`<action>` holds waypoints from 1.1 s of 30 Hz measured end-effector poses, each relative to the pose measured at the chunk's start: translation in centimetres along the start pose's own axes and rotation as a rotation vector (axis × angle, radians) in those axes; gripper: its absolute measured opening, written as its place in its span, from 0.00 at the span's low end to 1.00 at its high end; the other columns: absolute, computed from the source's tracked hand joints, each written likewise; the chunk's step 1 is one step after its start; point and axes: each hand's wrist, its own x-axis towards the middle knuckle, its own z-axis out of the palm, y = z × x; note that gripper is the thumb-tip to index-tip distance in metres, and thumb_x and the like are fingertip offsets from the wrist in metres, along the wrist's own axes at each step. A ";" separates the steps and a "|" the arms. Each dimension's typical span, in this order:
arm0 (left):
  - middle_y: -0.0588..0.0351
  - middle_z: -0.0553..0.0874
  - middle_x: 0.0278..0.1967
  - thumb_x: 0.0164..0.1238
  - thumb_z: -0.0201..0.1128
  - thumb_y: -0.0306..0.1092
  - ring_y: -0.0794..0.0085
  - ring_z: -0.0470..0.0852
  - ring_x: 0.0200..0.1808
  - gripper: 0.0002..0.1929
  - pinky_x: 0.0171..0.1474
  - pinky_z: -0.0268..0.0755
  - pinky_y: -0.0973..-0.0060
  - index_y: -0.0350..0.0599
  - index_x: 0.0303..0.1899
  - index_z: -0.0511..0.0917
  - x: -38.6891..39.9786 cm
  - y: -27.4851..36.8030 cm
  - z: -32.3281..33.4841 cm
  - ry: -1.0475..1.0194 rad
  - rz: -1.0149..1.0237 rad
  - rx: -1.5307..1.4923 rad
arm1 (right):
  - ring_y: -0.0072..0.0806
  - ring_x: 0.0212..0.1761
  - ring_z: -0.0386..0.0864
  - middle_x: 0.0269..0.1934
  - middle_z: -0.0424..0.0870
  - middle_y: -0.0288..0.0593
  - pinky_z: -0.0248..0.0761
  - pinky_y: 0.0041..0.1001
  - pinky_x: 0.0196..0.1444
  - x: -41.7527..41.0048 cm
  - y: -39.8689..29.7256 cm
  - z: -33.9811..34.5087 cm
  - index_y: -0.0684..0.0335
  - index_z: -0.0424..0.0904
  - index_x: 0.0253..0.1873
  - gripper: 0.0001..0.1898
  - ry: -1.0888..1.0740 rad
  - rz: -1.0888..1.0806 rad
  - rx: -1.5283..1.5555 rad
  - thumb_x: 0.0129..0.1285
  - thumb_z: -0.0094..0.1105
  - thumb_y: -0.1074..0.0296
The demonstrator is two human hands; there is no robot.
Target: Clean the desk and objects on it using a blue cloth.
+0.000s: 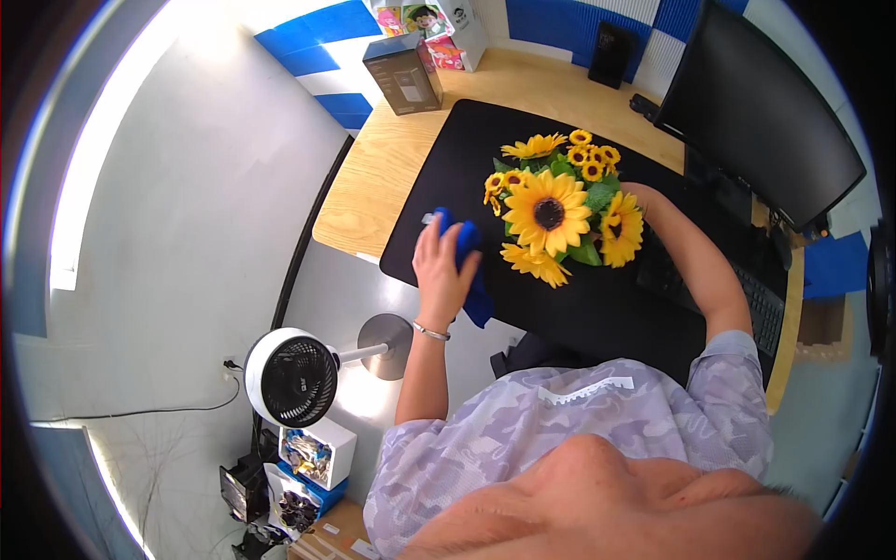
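My left hand, with a bracelet at its wrist, grips a blue cloth over the left part of a black desk mat. Part of the cloth hangs down beside the palm. To its right stands a bunch of sunflowers with green leaves and smaller yellow blooms. My right forearm reaches to the far right side of the bunch, and the flowers hide most of my right hand, so its fingers and its hold cannot be seen. Whatever holds the stems is hidden too.
A monitor and a keyboard are at the right. On the wooden desk stand a brown box, printed bags and a black device. A fan and a white bin are at the lower left.
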 end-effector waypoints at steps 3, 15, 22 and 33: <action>0.49 0.75 0.65 0.58 0.74 0.45 0.53 0.70 0.68 0.22 0.69 0.59 0.55 0.52 0.53 0.82 -0.4 1.3 0.0 -0.056 0.132 0.131 | 0.25 0.59 0.75 0.61 0.79 0.41 0.72 0.29 0.63 -1.0 0.6 -0.2 0.66 0.77 0.62 0.18 0.039 0.120 0.165 0.68 0.63 0.72; 0.51 0.86 0.47 0.60 0.67 0.21 0.63 0.86 0.46 0.18 0.51 0.78 0.71 0.42 0.54 0.82 -0.3 -0.7 -1.1 0.235 -0.205 -0.371 | 0.25 0.55 0.79 0.53 0.81 0.43 0.72 0.26 0.62 -8.2 -9.5 6.1 0.65 0.72 0.64 0.18 0.787 -0.358 -0.500 0.70 0.55 0.78; 0.52 0.85 0.40 0.53 0.72 0.22 0.63 0.84 0.40 0.13 0.43 0.78 0.72 0.43 0.42 0.86 2.9 6.0 -5.5 0.250 0.112 -0.343 | 0.33 0.51 0.81 0.50 0.81 0.47 0.74 0.31 0.55 -4.9 -13.3 16.4 0.63 0.68 0.67 0.26 0.667 -0.548 -0.683 0.70 0.63 0.58; 0.52 0.84 0.41 0.56 0.69 0.21 0.59 0.84 0.41 0.12 0.44 0.77 0.69 0.44 0.42 0.85 0.9 3.5 -4.9 0.194 -0.028 -0.211 | 0.37 0.49 0.80 0.50 0.79 0.46 0.74 0.33 0.56 -8.0 -12.7 20.0 0.62 0.72 0.63 0.25 0.693 -0.676 -0.917 0.62 0.68 0.69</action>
